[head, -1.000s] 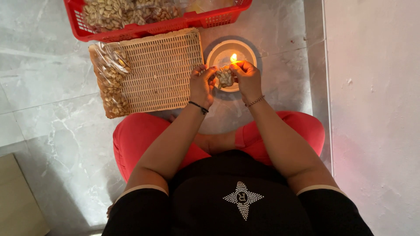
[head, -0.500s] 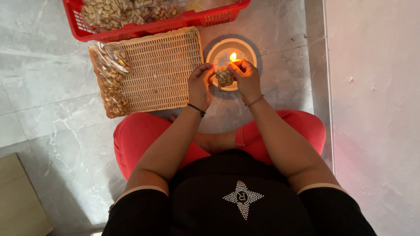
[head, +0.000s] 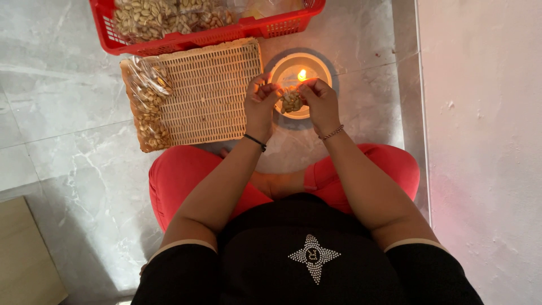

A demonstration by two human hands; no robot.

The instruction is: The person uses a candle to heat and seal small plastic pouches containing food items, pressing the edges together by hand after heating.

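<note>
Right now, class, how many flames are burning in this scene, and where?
1. The single flame burns in the round dish on the floor, just beyond the small packet of nuts held between the left hand and right hand. None looks hidden.

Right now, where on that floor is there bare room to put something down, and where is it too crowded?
The woven mat is mostly bare between the bags of nuts on its left edge and the left hand. Grey floor left of the mat is free too. It is crowded around the candle dish, where both hands, the right hand included, hold a small packet, and in the red basket.
</note>
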